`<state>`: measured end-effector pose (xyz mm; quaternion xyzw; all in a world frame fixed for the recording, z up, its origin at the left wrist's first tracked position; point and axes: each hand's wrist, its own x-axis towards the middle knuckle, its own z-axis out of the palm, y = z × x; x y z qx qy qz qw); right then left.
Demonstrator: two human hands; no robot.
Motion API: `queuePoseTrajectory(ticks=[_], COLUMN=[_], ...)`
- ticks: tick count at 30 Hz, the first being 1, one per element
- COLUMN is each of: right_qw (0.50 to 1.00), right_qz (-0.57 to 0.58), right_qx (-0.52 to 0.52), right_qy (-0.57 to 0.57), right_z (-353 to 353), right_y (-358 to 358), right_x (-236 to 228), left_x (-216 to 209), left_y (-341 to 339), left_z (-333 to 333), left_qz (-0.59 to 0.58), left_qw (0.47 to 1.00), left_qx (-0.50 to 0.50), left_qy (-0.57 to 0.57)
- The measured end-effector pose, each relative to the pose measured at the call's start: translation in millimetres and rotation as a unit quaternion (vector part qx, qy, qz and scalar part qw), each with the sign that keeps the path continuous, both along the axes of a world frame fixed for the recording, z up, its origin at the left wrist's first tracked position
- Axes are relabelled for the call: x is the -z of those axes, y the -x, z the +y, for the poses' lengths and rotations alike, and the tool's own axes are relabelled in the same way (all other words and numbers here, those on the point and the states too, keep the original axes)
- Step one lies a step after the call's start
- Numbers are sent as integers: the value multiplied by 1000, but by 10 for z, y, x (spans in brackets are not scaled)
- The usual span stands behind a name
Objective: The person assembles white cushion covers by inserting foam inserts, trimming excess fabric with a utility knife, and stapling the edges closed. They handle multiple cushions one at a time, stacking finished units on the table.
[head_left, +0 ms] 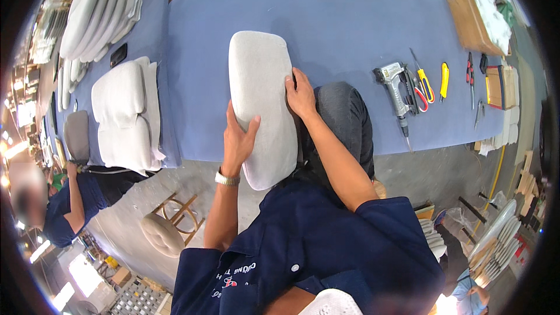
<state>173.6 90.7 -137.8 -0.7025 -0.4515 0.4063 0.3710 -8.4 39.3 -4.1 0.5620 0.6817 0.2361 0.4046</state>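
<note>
A long, light grey upholstered cushion pad (261, 81) with rounded corners stands lengthwise before me, its far part over the blue-covered table and its near end by my lap. My left hand (238, 143) grips its left edge, with the thumb lying on the fabric face. On the opposite edge, my right hand (301, 94) holds the pad with its fingers on the top and side. A metal watch is on my left wrist. My raised knee (344, 114) in dark jeans is just right of the pad. The pad's underside is hidden.
Right on the table (216, 0) lie a staple gun (396, 90), a yellow screwdriver (424, 84), a yellow cutter knife (444, 81) and a cardboard box (469, 23). Grey cushions (119, 96) are stacked left. A stool (166, 233) stands on the floor; another person (76, 204) works at left.
</note>
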Motion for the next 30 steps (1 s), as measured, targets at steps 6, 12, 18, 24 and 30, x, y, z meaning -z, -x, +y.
queuePoseTrajectory(ticks=[6,12,18,24,30], right_qw=[1000,997,995,970,930], right_qz=[-17,40,79,230,364], right_qx=[8,-51,-42,-12,40], right_qy=[-13,39,49,71,-29], right_z=[72,78,106,141,334], right_y=[-12,-8,22,-61,-425], right_x=[78,12,72,92,-774], left_x=[346,1061,1133,841,175], left_y=[483,1009,956,775,531], left_z=[403,434,377,333,175], left_qz=[-90,85,4,-155,-285], left_qw=[990,984,992,968,951], left_qx=[-26,-42,-85,-157,-119], left_qy=[106,153,98,116,-7])
